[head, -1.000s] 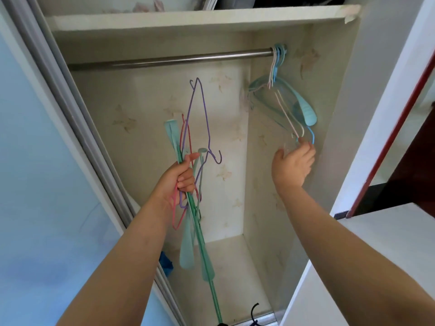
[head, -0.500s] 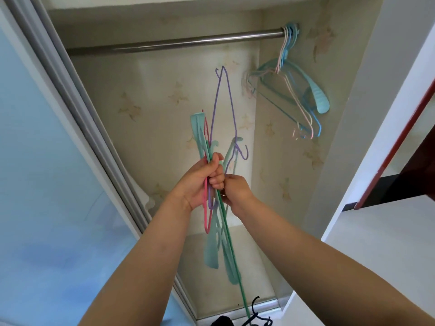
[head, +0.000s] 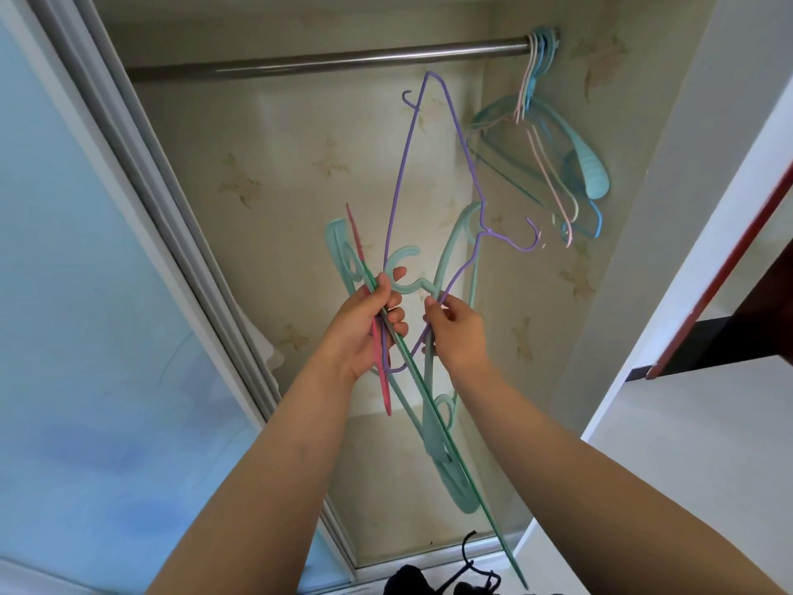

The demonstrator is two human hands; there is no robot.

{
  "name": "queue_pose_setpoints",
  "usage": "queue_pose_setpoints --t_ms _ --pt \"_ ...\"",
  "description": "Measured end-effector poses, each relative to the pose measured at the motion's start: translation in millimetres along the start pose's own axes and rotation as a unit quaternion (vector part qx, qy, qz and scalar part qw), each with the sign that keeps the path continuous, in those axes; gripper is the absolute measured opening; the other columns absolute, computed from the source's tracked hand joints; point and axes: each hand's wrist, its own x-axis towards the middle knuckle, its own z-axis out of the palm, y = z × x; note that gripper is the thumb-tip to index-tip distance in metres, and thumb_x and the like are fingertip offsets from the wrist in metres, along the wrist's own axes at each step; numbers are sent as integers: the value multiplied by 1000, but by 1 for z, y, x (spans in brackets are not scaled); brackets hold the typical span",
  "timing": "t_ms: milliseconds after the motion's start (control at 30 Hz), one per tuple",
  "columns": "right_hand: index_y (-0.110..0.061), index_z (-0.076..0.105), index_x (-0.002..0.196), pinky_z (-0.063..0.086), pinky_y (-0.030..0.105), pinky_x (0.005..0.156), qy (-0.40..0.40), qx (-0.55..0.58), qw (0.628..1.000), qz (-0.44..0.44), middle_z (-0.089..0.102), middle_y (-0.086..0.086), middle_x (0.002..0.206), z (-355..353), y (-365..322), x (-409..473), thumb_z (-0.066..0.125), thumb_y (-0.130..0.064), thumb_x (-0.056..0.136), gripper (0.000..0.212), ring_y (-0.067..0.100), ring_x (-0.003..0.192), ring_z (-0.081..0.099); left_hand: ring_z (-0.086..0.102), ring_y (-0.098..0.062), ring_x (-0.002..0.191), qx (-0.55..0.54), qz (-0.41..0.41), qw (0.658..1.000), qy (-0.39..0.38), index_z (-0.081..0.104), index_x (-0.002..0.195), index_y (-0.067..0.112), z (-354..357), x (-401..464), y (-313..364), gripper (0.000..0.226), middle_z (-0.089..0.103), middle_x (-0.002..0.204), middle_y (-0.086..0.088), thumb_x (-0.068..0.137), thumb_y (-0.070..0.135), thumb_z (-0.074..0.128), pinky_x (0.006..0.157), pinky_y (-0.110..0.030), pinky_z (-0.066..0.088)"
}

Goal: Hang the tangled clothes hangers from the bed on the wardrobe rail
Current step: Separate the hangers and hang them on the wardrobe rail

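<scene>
I stand before the open wardrobe and hold a tangled bundle of hangers below the steel rail [head: 326, 64]. My left hand [head: 364, 324] grips the bundle: a pink wire hanger [head: 377, 337], a green wire hanger [head: 433, 410] and mint plastic hangers [head: 433, 427]. My right hand [head: 455, 332] pinches the purple wire hanger [head: 403, 173], which sticks up out of the tangle with its hook pointing right. Several hangers [head: 553, 143] hang at the rail's right end.
The sliding door [head: 86, 315] with its metal track borders the opening on the left. A white wardrobe panel [head: 686, 143] stands on the right. Dark hangers [head: 467, 573] lie on the floor by the wardrobe's bottom edge.
My right hand left the hung hangers at the rail's right end, came to the bundle and took hold of the purple hanger, which now spreads away from the others.
</scene>
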Motion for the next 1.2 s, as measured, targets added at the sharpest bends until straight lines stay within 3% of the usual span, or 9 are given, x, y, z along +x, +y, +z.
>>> queue_pose_setpoints --t_ms 133,300,467,633,700,767,867,1033,1200 --pt "-7 54 77 51 32 55 -80 42 995 49 49 2 62 -8 -3 -7 39 -34 102 40 16 55 46 30 -4 41 -56 2 998 32 59 92 14 0 3 -1 26 38 57 6 101 32 43 42 -16 28" --pt "-10 52 92 51 24 54 -181 11 982 54 42 0 68 -13 -2 -16 34 -23 104 26 14 62 42 24 -2 35 -75 -5 996 46 62 98 12 0 2 -1 27 32 48 8 101 31 43 35 -15 23" --pt "-12 49 80 44 33 60 -80 25 996 -11 38 -3 63 -6 6 -12 34 -20 103 29 14 61 39 22 -2 35 -50 -27 998 26 61 101 14 2 -6 0 24 30 47 9 101 29 42 35 -15 20" --pt "-25 52 132 37 21 43 -80 166 982 32 42 0 76 -18 -8 9 33 -12 100 39 10 54 43 21 -1 34 -11 -29 1000 1 60 103 14 3 -12 3 23 27 46 9 102 28 41 35 -14 16" --pt "-27 45 140 34 21 47 -72 62 995 -11 40 3 79 -25 -8 19 35 -15 101 42 14 56 42 20 -1 33 4 -26 1000 -6 59 101 15 3 -14 5 23 26 46 10 102 28 40 36 -15 14" --pt "-21 44 142 38 22 67 -35 -133 986 -90 55 9 98 -33 -2 26 40 -14 101 42 21 80 53 19 -1 33 22 -12 1000 -2 59 99 16 2 -14 7 23 26 46 10 102 28 40 36 -15 14" --pt "-13 49 139 35 17 79 -52 -269 960 -61 61 12 122 -45 17 29 46 -11 98 41 27 105 59 20 -2 34 39 20 999 18 58 96 16 0 -12 11 21 27 48 9 102 27 40 35 -13 17" --pt "-16 56 133 41 24 63 -74 -277 955 73 63 5 103 -58 40 19 43 -13 97 38 20 74 53 23 -5 36 93 57 986 126 55 84 20 -1 -4 13 16 41 61 6 100 20 49 36 -16 20" --pt "-17 58 131 36 17 49 -13 -186 982 25 56 -2 80 -51 38 -8 45 -12 97 36 9 53 44 30 -13 42 235 107 944 207 53 86 22 2 5 -3 11 65 81 2 97 20 55 41 -21 28"
